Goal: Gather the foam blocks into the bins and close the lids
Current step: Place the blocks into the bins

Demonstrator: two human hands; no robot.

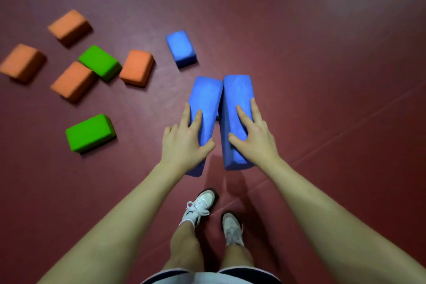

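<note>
I hold two blue foam blocks above the dark red floor, their far ends touching. My left hand (pixel 184 140) grips the left blue block (pixel 206 97), fingers over its top and thumb round its inner side. My right hand (pixel 252 136) grips the right blue block (pixel 237 92) in the same way. A third blue block (pixel 181 48) lies on the floor just beyond them. To the left lie several orange blocks, such as the nearest one (pixel 137 67), and two green blocks (pixel 99 62) (pixel 90 132). No bin is in view.
My two feet in white sneakers (pixel 200 205) (pixel 232 228) stand on the floor (pixel 322 53) right below the held blocks. A thin seam line (pixel 345 136) crosses the floor at the right.
</note>
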